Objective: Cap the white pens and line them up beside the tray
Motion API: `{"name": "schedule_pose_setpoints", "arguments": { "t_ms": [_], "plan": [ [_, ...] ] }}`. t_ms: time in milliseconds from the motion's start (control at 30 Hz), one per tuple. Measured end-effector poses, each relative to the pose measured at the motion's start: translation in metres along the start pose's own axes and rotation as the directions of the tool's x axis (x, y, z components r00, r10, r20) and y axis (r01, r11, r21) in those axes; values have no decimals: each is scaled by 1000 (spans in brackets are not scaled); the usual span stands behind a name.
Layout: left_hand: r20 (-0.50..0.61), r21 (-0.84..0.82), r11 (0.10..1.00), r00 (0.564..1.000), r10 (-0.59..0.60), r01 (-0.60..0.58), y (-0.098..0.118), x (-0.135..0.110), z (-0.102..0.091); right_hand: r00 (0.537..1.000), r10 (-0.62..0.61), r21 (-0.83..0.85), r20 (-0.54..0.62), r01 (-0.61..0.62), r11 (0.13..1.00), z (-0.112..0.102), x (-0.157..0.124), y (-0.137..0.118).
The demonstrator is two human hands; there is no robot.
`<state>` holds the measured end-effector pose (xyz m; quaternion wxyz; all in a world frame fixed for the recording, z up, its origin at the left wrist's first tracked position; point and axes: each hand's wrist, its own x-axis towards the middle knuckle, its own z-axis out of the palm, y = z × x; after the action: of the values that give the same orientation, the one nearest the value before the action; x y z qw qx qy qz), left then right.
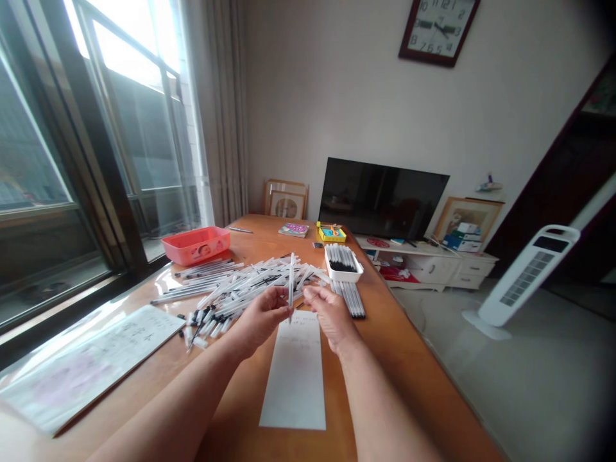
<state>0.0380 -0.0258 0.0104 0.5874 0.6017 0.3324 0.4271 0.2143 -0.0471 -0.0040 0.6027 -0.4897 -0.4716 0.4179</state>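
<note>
My left hand (264,316) pinches a slim white pen (291,282) that stands nearly upright over a sheet of paper (293,391). To its right, my right hand (332,314) has thumb and fingers pressed together; whatever is between them, if anything, is too small to make out. Beyond my hands lies a loose heap of clear pen barrels (260,276), with black and clear caps (206,321) at its near left end. A white tray (359,276) of black-ended pens stands at the back right, and a row of pens (351,298) lies in front of it.
A red plastic bin (197,247) stands at the back left, near the window. A booklet (96,366) lies on the left of the table (385,385). Farther back are a yellow box (332,232) and a magazine (293,230). A tower fan (524,282) stands right, off the table.
</note>
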Motion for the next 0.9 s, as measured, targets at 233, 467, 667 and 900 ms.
{"name": "schedule_pose_setpoints", "arguments": {
  "t_ms": [233, 467, 667, 900],
  "plan": [
    [-100, 196, 980, 995, -7, 26, 7, 1, -19, 952, -176, -675, -252, -42, 737, -36, 16, 21],
    [-184, 272, 958, 982, -45, 95, 17, -3, -26, 974, -220, -957, -47, 19, 289, -5, 8, 20],
    [-184, 280, 955, 982, -52, 103, 17, -3, -28, 985, -171, -983, -8, 24, 185, 6, 4, 18],
    [-188, 265, 958, 980, -62, 111, 12, -1, -31, 985, -172, -984, -24, 7, 179, 6, 5, 14]
  ]
}}
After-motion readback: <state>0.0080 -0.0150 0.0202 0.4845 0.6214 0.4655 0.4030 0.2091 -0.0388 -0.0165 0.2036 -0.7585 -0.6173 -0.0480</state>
